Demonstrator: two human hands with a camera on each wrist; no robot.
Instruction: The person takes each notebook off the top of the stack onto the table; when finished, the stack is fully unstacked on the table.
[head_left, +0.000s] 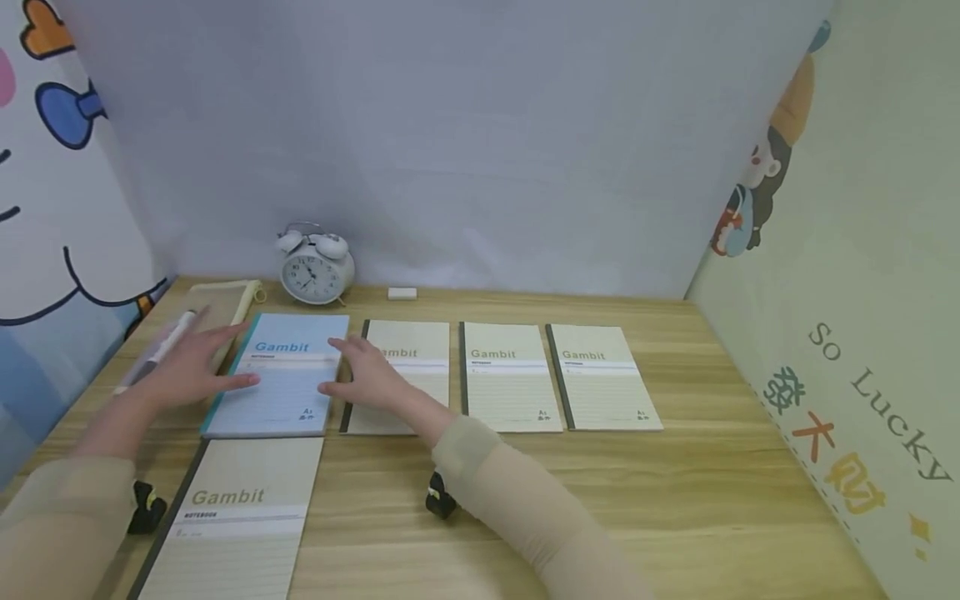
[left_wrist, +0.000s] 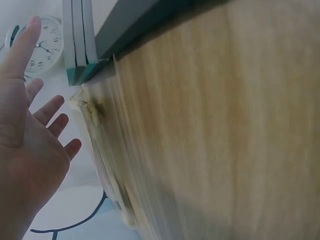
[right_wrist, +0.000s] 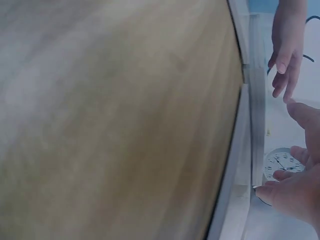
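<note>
Nearest the viewer, a cream notebook (head_left: 232,517) is lying at the front edge of the wooden desk (head_left: 675,492), with two small black clips, one (head_left: 145,507) by the left sleeve and one (head_left: 440,497) under the right forearm.

Beyond it, the blue notebook (head_left: 279,385) is resting flat, at the left end of a row of Gambit notebooks. The left hand (head_left: 191,367) is lying open, fingers straight and spread, its fingertips touching the blue cover's left edge; the left wrist view is showing the same spread palm (left_wrist: 30,145) with nothing in it. The right hand (head_left: 366,375) is also open and gripping nothing, its thumb and fingers reaching to the blue cover's right edge while the palm is covering part of the first cream notebook of the row (head_left: 405,375). Two more cream notebooks (head_left: 510,377) (head_left: 603,377) are lying to the right, evenly spaced.

Judged from this bracketing pose, the blue notebook is being squared or slid. Doing this well probably calls for equal, light pressure from both sides, flat fingers kept low against the edges, and care that the right palm is not dragging the neighbouring cream cover out of line.

Farther back, a marker (head_left: 161,348) and a pale pouch (head_left: 225,304) are lying left of the row; an alarm clock (head_left: 316,265) and an eraser (head_left: 402,292) are standing by the wall.
</note>
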